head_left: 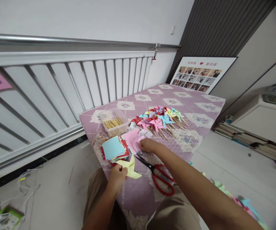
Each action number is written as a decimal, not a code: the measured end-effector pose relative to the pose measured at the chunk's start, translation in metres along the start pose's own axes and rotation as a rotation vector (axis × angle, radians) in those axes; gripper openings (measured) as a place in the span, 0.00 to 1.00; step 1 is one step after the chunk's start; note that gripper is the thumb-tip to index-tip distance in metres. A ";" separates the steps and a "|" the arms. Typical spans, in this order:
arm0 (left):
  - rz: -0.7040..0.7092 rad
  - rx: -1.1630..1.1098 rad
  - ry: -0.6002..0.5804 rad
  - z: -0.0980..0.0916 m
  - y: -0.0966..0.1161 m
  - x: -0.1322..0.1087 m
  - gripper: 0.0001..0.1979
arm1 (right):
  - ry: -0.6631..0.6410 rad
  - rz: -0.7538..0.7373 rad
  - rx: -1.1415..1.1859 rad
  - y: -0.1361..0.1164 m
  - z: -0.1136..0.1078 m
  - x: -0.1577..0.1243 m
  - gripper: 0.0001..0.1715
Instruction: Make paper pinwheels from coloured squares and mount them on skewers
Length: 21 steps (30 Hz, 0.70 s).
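Between the thumb and fingers of my left hand (pixel 118 175) is a pale yellow paper pinwheel (pixel 130 167) without a stick, held just over the table's near edge. My right hand (pixel 147 145) reaches down at a small clear container (pixel 136 143), its fingers bunched; their tips and anything in them are hidden. Pink paper (pixel 128 137) lies by that container. Scissors with red handles (pixel 156 172) rest below my right hand. A stack of coloured paper squares (pixel 114 148), light blue on top, sits beyond my left hand.
A clear plastic box (pixel 114 123) holds thin wooden sticks. Several finished pinwheels (pixel 159 119) on sticks are piled farther back on the patterned tablecloth (pixel 190 118). A radiator (pixel 92 80) runs along the left wall. A photo board (pixel 200 75) leans at the far end.
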State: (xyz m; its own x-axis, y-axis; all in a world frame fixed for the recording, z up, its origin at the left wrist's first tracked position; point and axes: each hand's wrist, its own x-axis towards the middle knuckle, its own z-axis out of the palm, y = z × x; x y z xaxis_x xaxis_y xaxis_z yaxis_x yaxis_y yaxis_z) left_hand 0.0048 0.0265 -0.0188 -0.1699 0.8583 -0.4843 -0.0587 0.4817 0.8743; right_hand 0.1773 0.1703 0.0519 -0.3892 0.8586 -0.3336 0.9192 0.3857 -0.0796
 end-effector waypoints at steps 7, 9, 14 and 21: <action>0.045 0.035 0.007 0.000 0.000 -0.001 0.04 | 0.044 0.072 0.039 0.007 -0.011 -0.013 0.13; 0.045 0.017 0.004 0.000 0.001 -0.002 0.04 | 0.100 0.083 0.070 0.009 -0.012 -0.018 0.13; 0.045 -0.008 -0.002 -0.001 -0.003 0.000 0.04 | 0.250 0.064 0.169 0.010 -0.014 -0.030 0.08; 0.078 0.047 0.005 -0.002 -0.002 -0.004 0.04 | 0.336 0.038 0.262 0.012 -0.014 -0.036 0.11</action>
State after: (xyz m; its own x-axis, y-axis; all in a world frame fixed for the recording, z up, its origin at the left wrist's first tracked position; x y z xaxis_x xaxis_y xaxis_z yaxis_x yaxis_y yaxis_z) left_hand 0.0033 0.0215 -0.0186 -0.1771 0.8925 -0.4148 0.0013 0.4216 0.9068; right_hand 0.2013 0.1492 0.0762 -0.3134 0.9494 -0.0197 0.9004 0.2905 -0.3239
